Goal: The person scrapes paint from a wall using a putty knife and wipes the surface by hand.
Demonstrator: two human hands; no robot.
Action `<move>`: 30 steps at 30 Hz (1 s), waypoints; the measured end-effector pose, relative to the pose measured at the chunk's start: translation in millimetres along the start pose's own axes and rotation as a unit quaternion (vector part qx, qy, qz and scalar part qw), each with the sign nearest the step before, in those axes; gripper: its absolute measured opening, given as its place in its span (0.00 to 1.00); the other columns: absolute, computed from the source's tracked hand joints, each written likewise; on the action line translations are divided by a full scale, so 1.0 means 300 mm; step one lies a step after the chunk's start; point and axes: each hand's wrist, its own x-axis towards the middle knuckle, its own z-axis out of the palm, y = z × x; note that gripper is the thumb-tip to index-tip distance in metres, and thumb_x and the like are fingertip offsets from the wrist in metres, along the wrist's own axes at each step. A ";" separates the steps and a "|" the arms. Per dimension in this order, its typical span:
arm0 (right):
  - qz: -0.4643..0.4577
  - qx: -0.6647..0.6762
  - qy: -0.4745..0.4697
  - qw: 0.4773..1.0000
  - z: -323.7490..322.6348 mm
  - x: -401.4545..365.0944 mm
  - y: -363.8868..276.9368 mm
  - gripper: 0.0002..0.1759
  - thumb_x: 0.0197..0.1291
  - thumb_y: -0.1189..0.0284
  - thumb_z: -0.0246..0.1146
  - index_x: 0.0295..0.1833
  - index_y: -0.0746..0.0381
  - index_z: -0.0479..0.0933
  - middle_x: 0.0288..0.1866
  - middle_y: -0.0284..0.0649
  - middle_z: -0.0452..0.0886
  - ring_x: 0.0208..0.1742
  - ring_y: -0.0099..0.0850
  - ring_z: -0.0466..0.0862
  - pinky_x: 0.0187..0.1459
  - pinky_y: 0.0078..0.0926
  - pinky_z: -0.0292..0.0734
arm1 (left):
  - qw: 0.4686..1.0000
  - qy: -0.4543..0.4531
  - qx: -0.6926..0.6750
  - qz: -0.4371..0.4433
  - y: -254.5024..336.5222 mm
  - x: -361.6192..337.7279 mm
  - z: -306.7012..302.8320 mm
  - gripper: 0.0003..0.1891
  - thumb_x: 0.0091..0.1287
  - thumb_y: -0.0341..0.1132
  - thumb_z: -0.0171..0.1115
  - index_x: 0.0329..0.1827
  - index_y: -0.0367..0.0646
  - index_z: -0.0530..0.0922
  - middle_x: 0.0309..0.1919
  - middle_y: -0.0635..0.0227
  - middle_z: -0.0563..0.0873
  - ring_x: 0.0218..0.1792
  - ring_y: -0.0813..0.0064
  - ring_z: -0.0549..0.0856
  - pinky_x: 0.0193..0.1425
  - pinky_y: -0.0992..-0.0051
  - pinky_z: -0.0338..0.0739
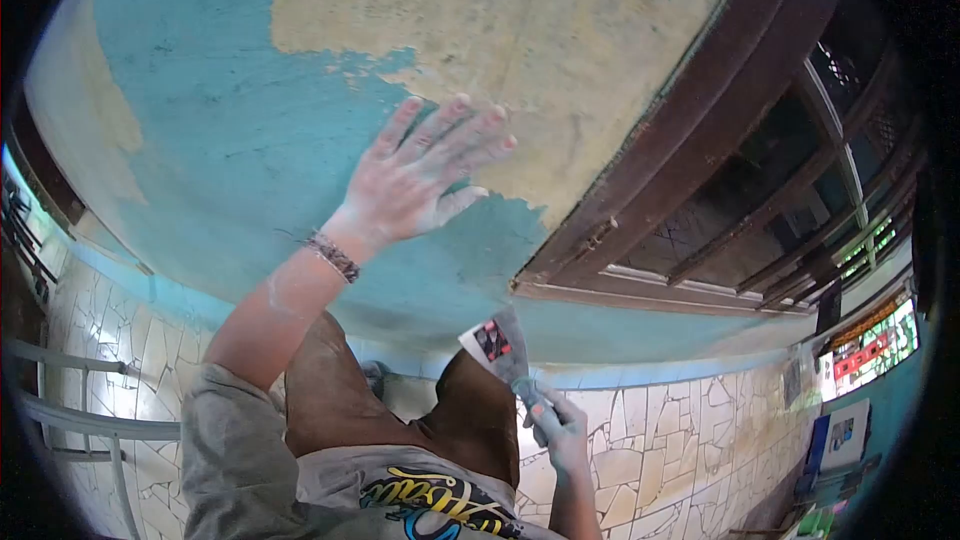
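Observation:
My left hand [425, 165], dusted with pale powder, lies with its fingers spread against the wall [230, 130], near the ragged border between its blue-green paint and a beige patch [480, 10]. Nothing is in it. Lower down, my right hand [565, 430] is wrapped round the handle of a putty knife [497, 343]. The knife's broad blade points up and to the left, below the window frame's lower corner, and a dark and red label shows on it. Whether the blade touches anything cannot be made out.
A brown wooden window frame [650, 165] with bars slants along the right. Grey metal rails [95, 425] stand at the lower left. The floor [650, 430] is pale, irregular stone tiling. A white board or picture [845, 435] is at the far right.

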 end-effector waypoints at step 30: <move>-0.223 0.393 -0.307 0.838 0.445 0.238 -0.465 0.35 0.67 0.70 0.54 0.75 0.52 0.47 0.45 0.54 0.72 0.26 0.36 0.77 0.15 0.22 0.72 | 0.933 0.070 -0.271 -0.227 0.049 -0.112 -0.277 0.23 0.60 0.29 0.59 0.61 0.37 0.73 0.63 0.53 0.75 0.67 0.53 0.70 0.72 0.53 0.58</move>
